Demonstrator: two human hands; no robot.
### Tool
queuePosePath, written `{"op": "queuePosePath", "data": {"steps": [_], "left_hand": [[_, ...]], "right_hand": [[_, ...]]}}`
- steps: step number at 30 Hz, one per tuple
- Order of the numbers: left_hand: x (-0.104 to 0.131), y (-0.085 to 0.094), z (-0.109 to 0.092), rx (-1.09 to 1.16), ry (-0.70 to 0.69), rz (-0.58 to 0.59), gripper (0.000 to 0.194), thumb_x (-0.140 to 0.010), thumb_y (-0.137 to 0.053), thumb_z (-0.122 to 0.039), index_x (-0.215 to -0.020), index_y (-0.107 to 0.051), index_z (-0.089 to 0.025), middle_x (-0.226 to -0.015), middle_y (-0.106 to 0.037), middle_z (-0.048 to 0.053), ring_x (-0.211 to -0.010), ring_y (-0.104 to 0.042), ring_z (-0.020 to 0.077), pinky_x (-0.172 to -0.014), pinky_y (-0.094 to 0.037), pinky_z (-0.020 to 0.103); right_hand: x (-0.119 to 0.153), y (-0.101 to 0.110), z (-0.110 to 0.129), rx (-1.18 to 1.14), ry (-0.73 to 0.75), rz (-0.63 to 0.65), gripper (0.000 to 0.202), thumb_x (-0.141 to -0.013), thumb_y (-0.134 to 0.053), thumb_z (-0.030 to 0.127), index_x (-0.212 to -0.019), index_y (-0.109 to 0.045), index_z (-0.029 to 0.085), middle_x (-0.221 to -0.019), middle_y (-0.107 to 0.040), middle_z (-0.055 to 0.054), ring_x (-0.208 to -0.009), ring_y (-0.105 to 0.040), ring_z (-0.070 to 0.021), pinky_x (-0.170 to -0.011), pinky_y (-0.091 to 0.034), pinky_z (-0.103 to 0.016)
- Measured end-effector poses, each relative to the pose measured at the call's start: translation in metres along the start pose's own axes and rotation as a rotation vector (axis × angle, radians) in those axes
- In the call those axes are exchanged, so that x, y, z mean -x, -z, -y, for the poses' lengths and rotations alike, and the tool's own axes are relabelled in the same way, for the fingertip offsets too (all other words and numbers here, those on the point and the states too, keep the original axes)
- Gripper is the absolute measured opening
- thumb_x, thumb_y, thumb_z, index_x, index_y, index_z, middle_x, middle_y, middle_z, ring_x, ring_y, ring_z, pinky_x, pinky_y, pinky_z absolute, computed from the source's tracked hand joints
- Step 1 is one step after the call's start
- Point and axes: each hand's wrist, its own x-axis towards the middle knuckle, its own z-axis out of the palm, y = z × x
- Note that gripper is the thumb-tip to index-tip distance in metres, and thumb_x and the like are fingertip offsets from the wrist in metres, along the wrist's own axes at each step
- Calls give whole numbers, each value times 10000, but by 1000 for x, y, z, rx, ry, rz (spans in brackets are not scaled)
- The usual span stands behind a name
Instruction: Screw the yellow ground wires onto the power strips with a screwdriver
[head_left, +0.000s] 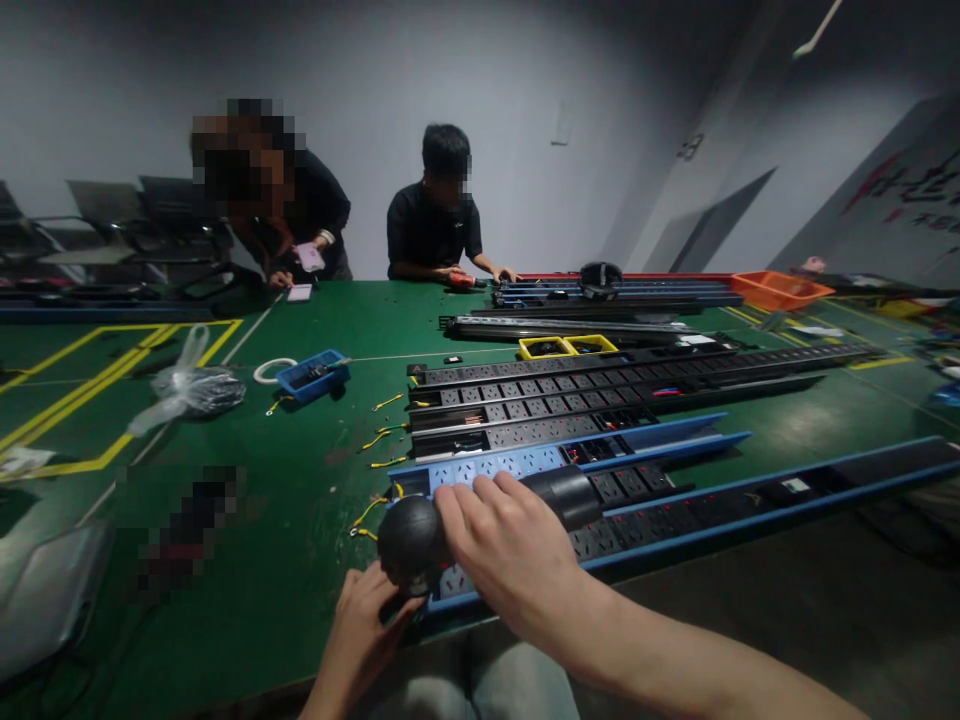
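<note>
Head view here: the right hand [506, 545] is clamped around the middle of a chunky black tool [568, 497], with the tool's rounded end poking out on the thumb side, toward the left hand [367, 610]. That left hand is right below the rounded end, at the near end of a blue-edged socket strip [697, 513]; its fingers are partly hidden, so I can't tell if they're pinching anything. The strip runs under the right hand and away to its right. Just past the right hand there's a bunch more strips [555, 404], mostly black, with yellow-green wires [387, 432] sticking out of their left ends. Further out and left of the hands, a small blue tray [324, 380] and a tied plastic bag [191, 385] sit on the green bench [300, 510]. Way beyond the hands, two people lean over the far edge, one holding a red tool [466, 282].
</note>
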Motion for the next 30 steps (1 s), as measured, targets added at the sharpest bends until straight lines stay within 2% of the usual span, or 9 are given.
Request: {"op": "queuePosePath", "data": {"steps": [6,10,13,20,24,27,30], "left_hand": [[-1,6,-12,41,83,23,350,-933,-582,-533,-889,-773,-242,-916,-766,49,-849,-664,214,-775,-468,359],[-2,3,-12,89,79,13,357,-939,-566,-541,-953,-782,-256,-964,-772,60,-886,-673,221,-766,-464,351],[-3,3,-9,74,62,10,347,-935,-569,-539,-979,-783,-269,-972,-772,60,-879,-676,219,-739,-471,339],[-6,8,-13,57,58,32,278,-920,-615,-494,-936,-783,-273,-962,-775,48,-884,-675,228,-753,-479,351],[-3,-1,-7,47,37,-3,261,-916,-619,-490,-972,-779,-291,-1008,-773,47,-915,-678,236,-789,-493,365],[-1,-12,3,41,-14,-35,225,-895,-640,-479,-947,-779,-310,-947,-774,34,-840,-678,222,-748,-495,355],[-2,-17,7,31,-29,0,233,-895,-629,-494,-947,-778,-323,-936,-766,29,-823,-674,217,-728,-486,352]], "right_hand": [[0,-2,-2,5,-7,-6,198,-840,-608,150,-1020,-527,152,-833,-646,-29,-727,-570,-185,-686,-413,-342],[0,-3,-2,-2,-8,13,200,-846,-595,147,-1034,-528,148,-831,-648,-31,-717,-559,-182,-678,-392,-339],[-1,-3,-2,8,-14,-2,169,-829,-595,132,-969,-511,171,-799,-626,-20,-704,-552,-183,-663,-383,-336],[-7,-1,0,48,5,-94,233,-758,-630,82,-921,-504,192,-739,-614,15,-655,-573,-183,-633,-407,-337],[-9,-3,-1,41,17,-107,224,-756,-649,94,-920,-528,186,-760,-644,7,-676,-604,-184,-642,-433,-332],[-9,-8,-2,43,18,-121,242,-755,-646,95,-970,-560,168,-796,-679,-5,-700,-625,-183,-674,-458,-331],[-9,-11,-2,61,10,-163,280,-720,-631,74,-984,-594,160,-814,-702,-12,-701,-629,-185,-674,-469,-332]]}}
